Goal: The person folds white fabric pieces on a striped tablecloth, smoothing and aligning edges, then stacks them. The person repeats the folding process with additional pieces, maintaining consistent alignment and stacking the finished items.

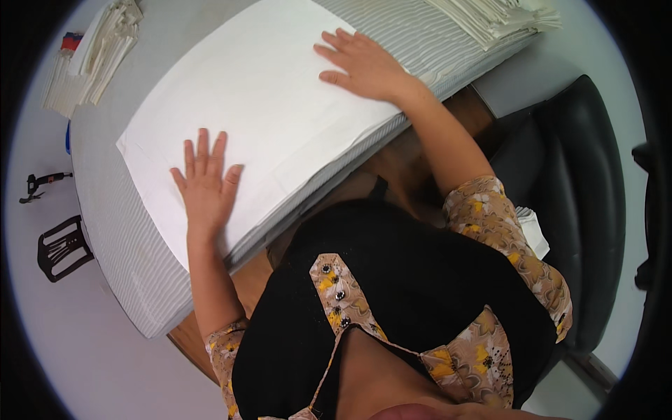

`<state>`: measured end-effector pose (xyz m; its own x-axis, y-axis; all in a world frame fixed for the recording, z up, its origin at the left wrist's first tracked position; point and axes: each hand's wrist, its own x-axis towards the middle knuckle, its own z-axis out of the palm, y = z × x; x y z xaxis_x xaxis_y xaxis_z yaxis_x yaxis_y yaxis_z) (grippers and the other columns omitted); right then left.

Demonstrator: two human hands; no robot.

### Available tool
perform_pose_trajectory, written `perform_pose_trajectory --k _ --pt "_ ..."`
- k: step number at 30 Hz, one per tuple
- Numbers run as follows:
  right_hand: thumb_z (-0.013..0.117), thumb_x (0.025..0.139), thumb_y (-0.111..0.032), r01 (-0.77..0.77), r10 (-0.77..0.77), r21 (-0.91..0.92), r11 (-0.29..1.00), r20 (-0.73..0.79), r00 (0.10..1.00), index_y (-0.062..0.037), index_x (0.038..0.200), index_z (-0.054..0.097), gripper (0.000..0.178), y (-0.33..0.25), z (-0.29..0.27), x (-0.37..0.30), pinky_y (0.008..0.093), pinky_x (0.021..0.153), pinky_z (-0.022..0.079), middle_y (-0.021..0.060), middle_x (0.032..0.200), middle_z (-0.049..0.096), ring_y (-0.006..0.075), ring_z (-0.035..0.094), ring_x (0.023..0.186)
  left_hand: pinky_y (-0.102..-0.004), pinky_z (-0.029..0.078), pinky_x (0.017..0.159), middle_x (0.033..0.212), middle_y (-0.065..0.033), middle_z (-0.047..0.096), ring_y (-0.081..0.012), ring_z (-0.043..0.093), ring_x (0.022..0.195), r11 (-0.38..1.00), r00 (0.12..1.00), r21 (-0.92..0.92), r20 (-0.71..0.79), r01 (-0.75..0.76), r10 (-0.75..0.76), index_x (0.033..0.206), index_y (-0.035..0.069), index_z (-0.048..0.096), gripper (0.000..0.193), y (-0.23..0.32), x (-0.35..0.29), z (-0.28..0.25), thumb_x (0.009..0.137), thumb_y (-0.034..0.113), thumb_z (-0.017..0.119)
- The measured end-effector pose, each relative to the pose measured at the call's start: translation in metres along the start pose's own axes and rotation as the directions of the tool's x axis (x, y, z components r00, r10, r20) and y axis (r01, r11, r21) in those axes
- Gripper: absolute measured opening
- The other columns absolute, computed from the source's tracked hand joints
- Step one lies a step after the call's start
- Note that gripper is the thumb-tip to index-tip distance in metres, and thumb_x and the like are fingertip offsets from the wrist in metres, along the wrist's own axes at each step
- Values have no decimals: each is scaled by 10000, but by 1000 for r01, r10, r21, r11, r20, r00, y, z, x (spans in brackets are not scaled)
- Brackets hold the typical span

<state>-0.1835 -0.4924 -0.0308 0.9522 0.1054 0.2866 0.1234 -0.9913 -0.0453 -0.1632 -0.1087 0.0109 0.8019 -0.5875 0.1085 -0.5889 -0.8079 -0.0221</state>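
A large white cloth (259, 105) lies spread flat over the table in front of me. My left hand (208, 183) rests on its near left part, palm down with the fingers spread. Farther off, at the cloth's right side, my right hand (364, 66) lies palm down, its fingers stretched out and apart. Neither hand grips anything. Beneath the white cloth, a grey-and-white striped cover (122, 231) shows along the table's left end and right part.
Stacks of folded white cloths stand at the far left (105, 56) and far right (490, 21) of the table. A black padded chair (577, 210) is close on my right. On the left, a dark plastic chair (64, 248) stands beyond the table end.
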Motion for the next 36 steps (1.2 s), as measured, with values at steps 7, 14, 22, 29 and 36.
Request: perform_pose_trajectory --k 7,14,22,29,36 --pt "314 1058 -622 -83 83 -137 987 -3 997 -128 1570 392 716 -7 24 -18 444 1268 174 97 1641 355 245 241 1551 -638 31 1232 1689 -35 265 -311 144 1577 972 974 65 -14 228 -227 1578 306 394 590 -65 -50 21 1046 558 432" --pt "239 1070 -598 -57 80 -149 987 153 985 -183 1616 305 689 -74 -9 -35 586 1254 76 130 1687 230 342 131 1574 -593 57 1247 1686 -32 277 -297 152 1576 960 961 56 -43 274 -272 1581 277 396 566 -81 -59 20 1071 522 388" --pt "369 1029 -619 263 -275 188 946 39 961 -194 1594 353 707 -117 -33 -82 552 1259 124 79 1676 280 276 191 1568 -546 230 1215 1620 -147 389 -350 314 1517 968 949 -49 -189 246 -251 1542 149 464 489 -97 -68 15 1099 346 400" --pt "489 1016 -526 -7 35 195 981 -140 989 -152 1528 459 635 -52 -27 -132 539 1241 170 64 1615 410 277 329 1515 -467 332 1187 1536 -235 473 -401 424 1435 923 891 -175 -252 343 -379 1455 23 539 421 -115 -110 13 1056 151 499" --pt "617 989 -305 -137 161 123 983 -217 963 -113 1467 529 522 -51 -27 -136 645 1188 129 83 1569 476 309 354 1501 -436 480 949 1208 -194 625 -355 593 1045 905 827 -139 -369 402 -424 1391 30 588 447 -93 -141 4 948 66 627"
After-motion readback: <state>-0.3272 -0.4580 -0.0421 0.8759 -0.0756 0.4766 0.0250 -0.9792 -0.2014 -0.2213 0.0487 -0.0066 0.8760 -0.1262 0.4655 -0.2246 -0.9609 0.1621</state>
